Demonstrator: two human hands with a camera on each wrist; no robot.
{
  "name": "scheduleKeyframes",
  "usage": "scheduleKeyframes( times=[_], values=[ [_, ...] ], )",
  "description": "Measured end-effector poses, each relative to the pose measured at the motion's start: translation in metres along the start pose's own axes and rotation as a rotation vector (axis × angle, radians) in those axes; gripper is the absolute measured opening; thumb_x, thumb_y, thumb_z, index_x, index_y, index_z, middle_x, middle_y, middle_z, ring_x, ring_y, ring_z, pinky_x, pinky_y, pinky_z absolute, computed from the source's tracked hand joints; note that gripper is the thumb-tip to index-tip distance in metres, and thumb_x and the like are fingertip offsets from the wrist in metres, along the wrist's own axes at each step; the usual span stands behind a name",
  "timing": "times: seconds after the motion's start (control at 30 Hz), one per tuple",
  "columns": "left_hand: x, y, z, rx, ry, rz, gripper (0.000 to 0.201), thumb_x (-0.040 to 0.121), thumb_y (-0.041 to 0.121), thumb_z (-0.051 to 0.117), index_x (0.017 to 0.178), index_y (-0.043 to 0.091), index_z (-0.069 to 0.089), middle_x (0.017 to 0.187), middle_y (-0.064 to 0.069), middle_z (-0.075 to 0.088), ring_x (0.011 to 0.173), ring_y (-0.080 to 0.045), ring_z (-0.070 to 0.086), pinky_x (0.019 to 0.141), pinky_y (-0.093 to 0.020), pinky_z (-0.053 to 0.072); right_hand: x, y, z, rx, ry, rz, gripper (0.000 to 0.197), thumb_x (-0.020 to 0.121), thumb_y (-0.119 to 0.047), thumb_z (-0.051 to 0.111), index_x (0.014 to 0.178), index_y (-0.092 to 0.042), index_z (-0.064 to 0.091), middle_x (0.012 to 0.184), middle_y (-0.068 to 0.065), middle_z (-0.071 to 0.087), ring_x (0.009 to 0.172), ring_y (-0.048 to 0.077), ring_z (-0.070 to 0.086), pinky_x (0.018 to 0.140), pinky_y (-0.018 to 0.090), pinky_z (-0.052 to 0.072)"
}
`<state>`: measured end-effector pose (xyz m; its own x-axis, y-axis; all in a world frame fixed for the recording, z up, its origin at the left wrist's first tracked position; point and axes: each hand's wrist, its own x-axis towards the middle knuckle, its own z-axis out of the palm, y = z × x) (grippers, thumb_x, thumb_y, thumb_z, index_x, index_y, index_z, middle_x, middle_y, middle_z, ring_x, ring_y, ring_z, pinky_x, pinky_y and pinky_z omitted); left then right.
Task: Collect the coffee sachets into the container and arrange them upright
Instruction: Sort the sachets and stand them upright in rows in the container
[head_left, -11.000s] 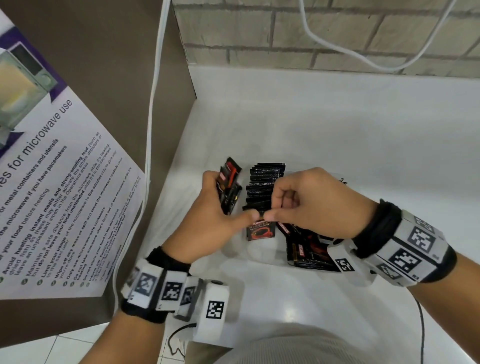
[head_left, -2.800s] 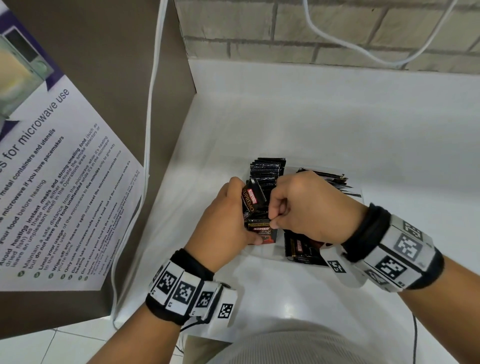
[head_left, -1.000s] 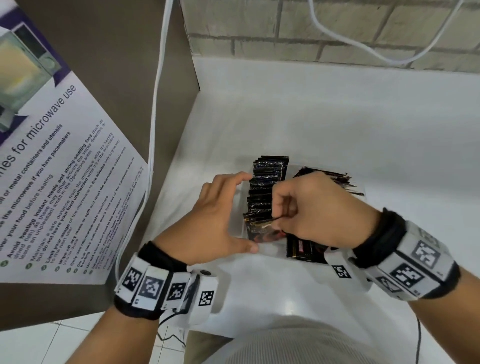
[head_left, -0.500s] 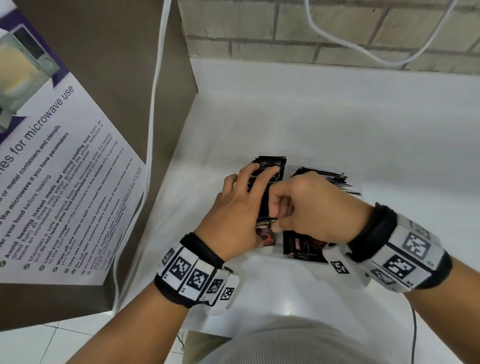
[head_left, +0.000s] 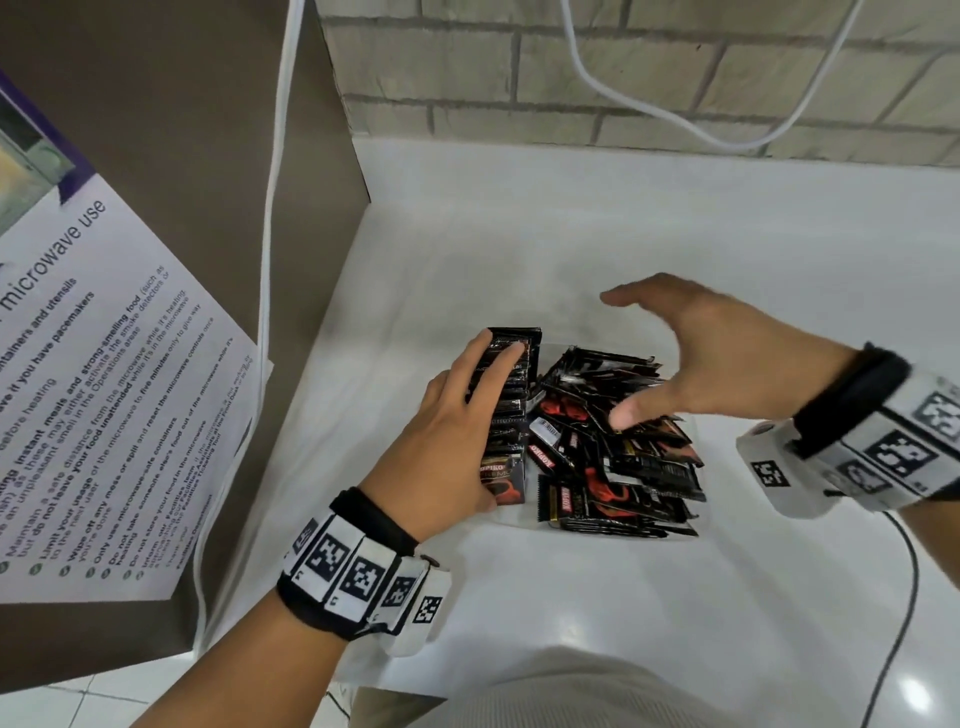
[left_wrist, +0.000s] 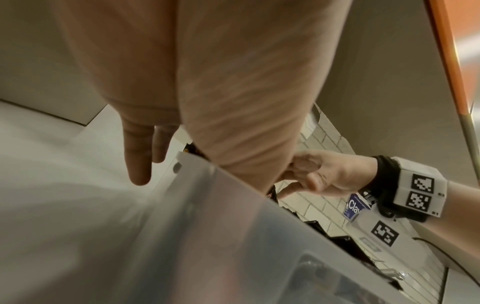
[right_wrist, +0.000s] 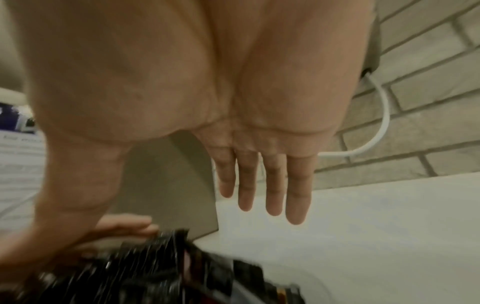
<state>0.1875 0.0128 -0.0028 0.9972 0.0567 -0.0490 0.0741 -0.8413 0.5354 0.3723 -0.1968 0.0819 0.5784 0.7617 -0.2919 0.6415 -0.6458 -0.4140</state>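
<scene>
The clear container (head_left: 524, 512) sat on the white counter (head_left: 597, 613), tight to the brown panel (head_left: 156, 119) on the left, with loads of open room right and far. Left hand (head_left: 457, 431) lay flat, fingers straight, on one upright row of sachets (head_left: 511, 395). Right hand (head_left: 696, 358) hovered spread, holding nothing, over a loose heap of sachets (head_left: 618, 467); too jumbled to count.

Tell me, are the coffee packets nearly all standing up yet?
About half. The upright row on the container's left looks done, and the left hand rests on it. The open right hand hovers over the jumbled pile, which needs standing up.
</scene>
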Motion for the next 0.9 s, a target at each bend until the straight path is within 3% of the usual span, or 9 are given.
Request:
scheduleKeyframes(
  times=[0.1,0.23,0.3,0.4,0.53,0.7,0.9],
  values=[
    [0.001,-0.002,0.002,-0.016,-0.001,0.004,0.145,0.062,0.039,0.098,0.162,0.040,-0.006,0.168,0.019,-0.015,0.151,-0.018,0.018,0.115,-0.039,0.042,0.011,0.006,0.017,-0.113,-0.091,-0.036,0.117,0.059,-0.075,0.079,0.155,-0.032,0.027,0.148,-0.007,0.040,0.133,0.017,0.036,0.110,0.035,0.036],
    [0.002,-0.005,0.004,-0.030,0.005,-0.008,0.148,0.059,0.039,0.099,0.161,0.044,-0.008,0.167,0.021,-0.014,0.150,-0.019,0.021,0.116,-0.041,0.040,0.029,0.000,0.032,-0.194,-0.085,-0.172,0.097,0.074,-0.077,0.065,0.153,-0.042,0.021,0.148,-0.009,0.038,0.128,0.020,0.036,0.106,0.050,0.042],
    [0.002,-0.006,0.006,-0.036,0.007,-0.010,0.147,0.060,0.041,0.099,0.160,0.045,-0.008,0.167,0.021,-0.013,0.149,-0.019,0.021,0.116,-0.041,0.039,0.038,-0.006,0.034,-0.253,-0.105,-0.202,0.083,0.085,-0.062,0.064,0.152,-0.048,0.018,0.146,-0.011,0.038,0.126,0.019,0.036,0.102,0.049,0.043],
    [0.002,-0.007,0.007,-0.047,0.007,-0.006,0.147,0.060,0.041,0.099,0.160,0.046,-0.009,0.167,0.021,-0.012,0.148,-0.017,0.021,0.116,-0.038,0.037,0.045,-0.009,0.031,-0.247,-0.085,-0.189,0.068,0.089,-0.046,0.068,0.145,-0.042,0.031,0.137,-0.013,0.045,0.122,0.015,0.037,0.099,0.047,0.043],
    [0.002,-0.006,0.007,-0.046,0.007,-0.004,0.146,0.061,0.040,0.099,0.161,0.044,-0.008,0.166,0.023,-0.015,0.149,-0.015,0.018,0.119,-0.041,0.036,0.047,-0.007,0.031,-0.306,-0.082,-0.195,0.055,0.085,-0.049,0.070,0.133,-0.034,0.046,0.126,-0.012,0.045,0.118,0.016,0.039,0.094,0.043,0.045],
    [0.005,-0.004,0.007,-0.009,-0.027,-0.006,0.145,0.064,0.037,0.097,0.162,0.040,-0.010,0.166,0.027,-0.020,0.157,-0.021,0.007,0.119,-0.056,0.036,0.045,-0.012,0.038,-0.409,-0.140,-0.162,0.058,0.087,-0.055,0.065,0.138,-0.031,0.051,0.128,-0.006,0.042,0.120,0.019,0.034,0.097,0.043,0.045],
    [0.006,-0.008,0.009,-0.015,-0.045,-0.028,0.145,0.065,0.036,0.096,0.162,0.038,-0.011,0.165,0.029,-0.020,0.158,-0.020,0.004,0.121,-0.056,0.033,0.032,-0.011,0.037,-0.373,-0.032,-0.093,0.043,0.089,-0.046,0.063,0.123,-0.021,0.061,0.123,0.002,0.040,0.110,0.023,0.044,0.088,0.041,0.053]
  ],
)
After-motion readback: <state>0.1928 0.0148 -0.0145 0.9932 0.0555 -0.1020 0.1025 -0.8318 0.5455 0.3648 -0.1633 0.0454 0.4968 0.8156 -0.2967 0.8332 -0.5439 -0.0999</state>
